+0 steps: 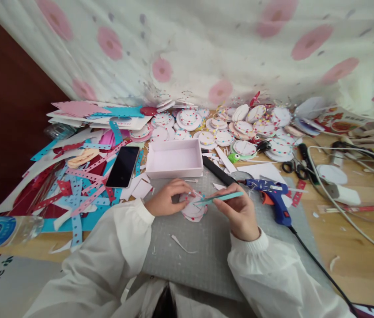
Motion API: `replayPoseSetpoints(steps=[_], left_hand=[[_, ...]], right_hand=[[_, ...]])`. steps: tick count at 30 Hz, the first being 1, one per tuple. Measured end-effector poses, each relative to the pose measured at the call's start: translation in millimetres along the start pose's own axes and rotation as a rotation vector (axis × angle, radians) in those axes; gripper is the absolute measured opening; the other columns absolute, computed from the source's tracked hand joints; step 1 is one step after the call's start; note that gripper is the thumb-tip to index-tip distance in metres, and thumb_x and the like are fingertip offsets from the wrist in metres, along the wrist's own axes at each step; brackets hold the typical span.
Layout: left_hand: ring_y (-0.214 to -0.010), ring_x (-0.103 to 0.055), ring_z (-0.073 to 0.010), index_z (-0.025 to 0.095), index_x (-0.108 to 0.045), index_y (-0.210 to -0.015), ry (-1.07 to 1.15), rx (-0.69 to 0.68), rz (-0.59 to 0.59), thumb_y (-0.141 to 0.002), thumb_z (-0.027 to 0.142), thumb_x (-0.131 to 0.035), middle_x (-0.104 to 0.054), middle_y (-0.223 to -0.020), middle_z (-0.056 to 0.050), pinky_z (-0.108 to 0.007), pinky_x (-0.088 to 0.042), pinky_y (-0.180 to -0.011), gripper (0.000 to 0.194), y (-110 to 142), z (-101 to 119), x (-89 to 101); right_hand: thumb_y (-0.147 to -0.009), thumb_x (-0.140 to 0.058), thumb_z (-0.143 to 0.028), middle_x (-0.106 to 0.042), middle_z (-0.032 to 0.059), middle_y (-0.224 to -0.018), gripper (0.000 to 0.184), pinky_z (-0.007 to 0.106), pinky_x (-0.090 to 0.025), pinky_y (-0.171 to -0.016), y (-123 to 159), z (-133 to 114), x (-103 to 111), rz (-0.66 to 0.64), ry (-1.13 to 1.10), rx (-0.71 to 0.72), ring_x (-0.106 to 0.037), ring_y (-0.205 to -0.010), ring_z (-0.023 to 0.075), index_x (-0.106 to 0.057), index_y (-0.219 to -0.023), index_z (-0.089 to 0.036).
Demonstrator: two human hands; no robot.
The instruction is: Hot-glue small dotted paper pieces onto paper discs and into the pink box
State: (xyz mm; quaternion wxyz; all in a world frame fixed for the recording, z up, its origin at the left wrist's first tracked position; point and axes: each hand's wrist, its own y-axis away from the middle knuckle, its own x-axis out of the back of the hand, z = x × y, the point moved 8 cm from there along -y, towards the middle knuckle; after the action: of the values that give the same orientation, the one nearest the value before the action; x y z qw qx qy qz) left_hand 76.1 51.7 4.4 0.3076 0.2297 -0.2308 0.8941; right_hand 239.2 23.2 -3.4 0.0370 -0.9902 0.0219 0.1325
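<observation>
Above a gray cutting mat (pixel 203 260), the right hand (pixel 239 212) grips teal tweezers (pixel 228 196) between thumb and fingers; their long axis runs nearly sideways, tips pointing left over a white disc (pixel 194 213) edged with red and blue dots. The disc lies left of the right hand and against the left hand (pixel 167 198), the nearer one, whose thumb and fingertips curl at its left edge; whether they pinch it is too small to tell. Just beyond the hands sits an open white box (pixel 175 170). A blue glue gun (pixel 277 194) lies to the right, a dark-screened phone (pixel 123 166) and punched paper strips (pixel 77 194) to the left. Farther back, many dotted discs (pixel 188 118) crowd before a flowered curtain (pixel 190 48).
</observation>
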Motion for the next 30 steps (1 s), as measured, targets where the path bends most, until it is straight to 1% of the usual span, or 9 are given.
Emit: replayPoseSetpoints(steps=[2,5,7,10,12,15,22,26,30], left_hand=[[-0.103,-0.057,-0.0229,0.019,-0.059,-0.112,0.007,0.031,-0.043,-0.073,0.015,-0.064,-0.063,-0.105,-0.009,-0.04,-0.045,-0.092,0.04,2,-1,-0.4],[-0.113,-0.053,-0.026,0.02,-0.046,-0.132,0.037,0.042,-0.104,-0.065,0.023,-0.074,-0.057,-0.12,-0.012,-0.042,-0.042,-0.099,0.073,4,-1,-1.9],[-0.118,-0.05,-0.0279,0.021,-0.043,-0.135,0.033,0.036,-0.133,-0.062,0.03,-0.079,-0.056,-0.125,-0.012,-0.044,-0.038,-0.103,0.082,4,0,-3.5],[-0.119,-0.049,-0.0288,0.022,-0.051,-0.129,0.002,0.069,-0.132,-0.064,0.041,-0.08,-0.058,-0.124,-0.012,-0.043,-0.037,-0.104,0.074,3,-2,-4.4],[-0.117,-0.051,-0.0278,0.022,-0.055,-0.123,0.003,0.092,-0.118,-0.066,0.043,-0.079,-0.059,-0.121,-0.011,-0.042,-0.038,-0.102,0.066,2,-3,-4.1],[-0.114,-0.053,-0.0264,0.022,-0.056,-0.117,0.007,0.11,-0.1,-0.066,0.044,-0.078,-0.06,-0.118,-0.01,-0.04,-0.04,-0.099,0.06,1,-2,-3.5],[-0.108,-0.054,-0.0261,0.019,-0.055,-0.112,-0.027,0.11,-0.064,-0.066,0.044,-0.079,-0.06,-0.111,-0.01,-0.04,-0.042,-0.096,0.057,1,0,-3.1],[-0.107,-0.054,-0.0261,0.02,-0.054,-0.112,-0.037,0.112,-0.073,-0.066,0.045,-0.078,-0.059,-0.11,-0.009,-0.04,-0.042,-0.094,0.057,1,-2,-4.9],[-0.107,-0.053,-0.0256,0.02,-0.054,-0.113,-0.038,0.107,-0.086,-0.067,0.046,-0.077,-0.058,-0.111,-0.009,-0.038,-0.043,-0.093,0.058,1,-2,-5.7]], right_hand=[[-0.069,-0.077,-0.025,-0.065,-0.0004,-0.071,0.022,0.026,-0.051,-0.057,1,0,-1,-0.014,0.017,-0.004,-0.062,-0.063,0.014,-0.056,-0.075,-0.023],[-0.069,-0.077,-0.026,-0.065,-0.0001,-0.071,0.022,0.025,-0.05,-0.056,1,1,-1,-0.03,0.059,-0.011,-0.061,-0.062,0.0139,-0.056,-0.074,-0.022],[-0.07,-0.076,-0.027,-0.065,0.0002,-0.071,0.021,0.025,-0.048,-0.055,2,2,-3,-0.051,0.094,-0.013,-0.061,-0.062,0.0138,-0.056,-0.075,-0.022],[-0.07,-0.076,-0.028,-0.063,0.0,-0.069,0.02,0.025,-0.046,-0.053,3,2,-6,-0.073,0.175,-0.005,-0.058,-0.059,0.0132,-0.057,-0.073,-0.021],[-0.07,-0.076,-0.03,-0.062,-0.0002,-0.067,0.02,0.025,-0.045,-0.051,3,1,-7,-0.071,0.227,0.001,-0.056,-0.058,0.0129,-0.058,-0.072,-0.021],[-0.07,-0.076,-0.033,-0.06,-0.0005,-0.066,0.021,0.025,-0.044,-0.05,3,1,-7,-0.059,0.267,-0.005,-0.054,-0.056,0.0125,-0.058,-0.072,-0.02],[-0.073,-0.073,-0.031,-0.056,-0.002,-0.062,0.018,0.025,-0.041,-0.047,6,-6,-8,-0.032,0.365,0.084,-0.049,-0.053,0.0114,-0.058,-0.073,-0.021],[-0.075,-0.071,-0.029,-0.055,-0.0019,-0.061,0.014,0.026,-0.041,-0.048,10,-9,-16,-0.065,0.443,0.13,-0.048,-0.052,0.0114,-0.059,-0.074,-0.021],[-0.076,-0.07,-0.029,-0.055,-0.0021,-0.061,0.013,0.026,-0.042,-0.049,13,-9,-19,-0.084,0.473,0.131,-0.049,-0.052,0.0112,-0.06,-0.076,-0.021]])
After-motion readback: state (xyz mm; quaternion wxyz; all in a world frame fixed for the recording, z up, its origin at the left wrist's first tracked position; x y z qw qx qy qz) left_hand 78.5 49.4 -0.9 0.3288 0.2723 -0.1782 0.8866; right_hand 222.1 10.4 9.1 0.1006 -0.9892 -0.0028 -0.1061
